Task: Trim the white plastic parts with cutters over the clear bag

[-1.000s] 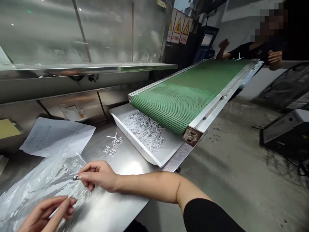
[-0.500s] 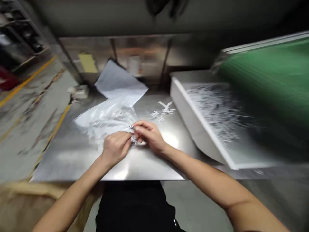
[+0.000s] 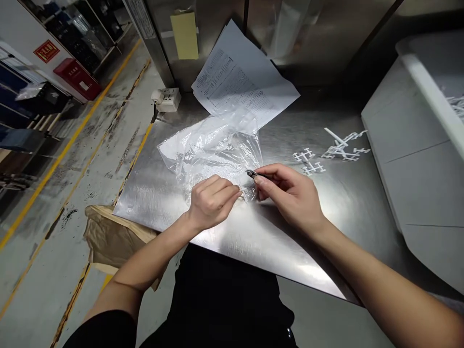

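Note:
My left hand (image 3: 213, 200) is closed in a pinch on a small white plastic piece (image 3: 244, 194), most of it hidden by the fingers. Thumb and forefinger of my right hand (image 3: 290, 191) grip a small dark metal tool that looks like a nail clipper (image 3: 253, 174). Its jaw end points left, just above the white piece and apart from it. Beneath both hands lies a crumpled clear plastic bag (image 3: 217, 150) on the steel table. Several white branched plastic pieces (image 3: 342, 147) are scattered to the right of my right hand.
Printed paper sheets (image 3: 242, 77) lean at the back of the steel table (image 3: 145, 188). A white socket block (image 3: 169, 100) sits at the back left corner. On the right stands a large white bin (image 3: 409, 159). A brown paper-lined container (image 3: 112, 237) is below the left edge.
My view has swung left, so the green sheet is gone and less of the bin shows. My hands have drawn slightly apart, and the clipper and white piece are now plainer.

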Motion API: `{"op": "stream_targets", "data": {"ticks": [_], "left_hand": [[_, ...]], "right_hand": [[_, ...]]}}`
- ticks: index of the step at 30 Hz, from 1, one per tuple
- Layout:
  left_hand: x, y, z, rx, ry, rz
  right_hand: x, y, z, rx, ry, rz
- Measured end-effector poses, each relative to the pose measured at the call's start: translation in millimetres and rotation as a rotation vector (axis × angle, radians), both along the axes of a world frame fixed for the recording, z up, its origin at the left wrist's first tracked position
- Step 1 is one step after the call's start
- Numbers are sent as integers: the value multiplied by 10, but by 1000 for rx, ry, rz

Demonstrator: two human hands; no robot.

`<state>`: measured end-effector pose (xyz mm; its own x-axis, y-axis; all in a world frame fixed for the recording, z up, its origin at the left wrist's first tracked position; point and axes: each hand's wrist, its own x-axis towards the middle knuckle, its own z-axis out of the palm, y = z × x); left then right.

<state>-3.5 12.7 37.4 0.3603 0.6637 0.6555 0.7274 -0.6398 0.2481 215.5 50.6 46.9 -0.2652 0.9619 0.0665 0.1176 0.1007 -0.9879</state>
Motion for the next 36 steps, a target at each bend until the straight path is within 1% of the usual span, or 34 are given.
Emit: {"op": "stream_targets", "data": {"ticks": [4, 11, 19, 23, 26, 30, 36], "left_hand": [[-10, 9, -1, -10, -27, 3], [2, -7, -15, -14, -46, -41], [7, -10, -8, -4, -28, -63], [10, -19, -15, -1, -40, -77], [24, -34, -24, -15, -6, -61], [40, -46, -30, -12, 54, -40], [49, -47, -25, -30, 42, -53]], "right_hand": [[3, -21, 19, 71, -65, 10], [-3, -24, -39, 86, -80, 45], [5, -52, -34, 141, -127, 53], [8, -48, -62, 151, -130, 66], [-3, -36, -99, 122, -116, 86], [-30, -15, -135, 35, -84, 117], [-39, -7, -117, -53, -80, 110]]}}
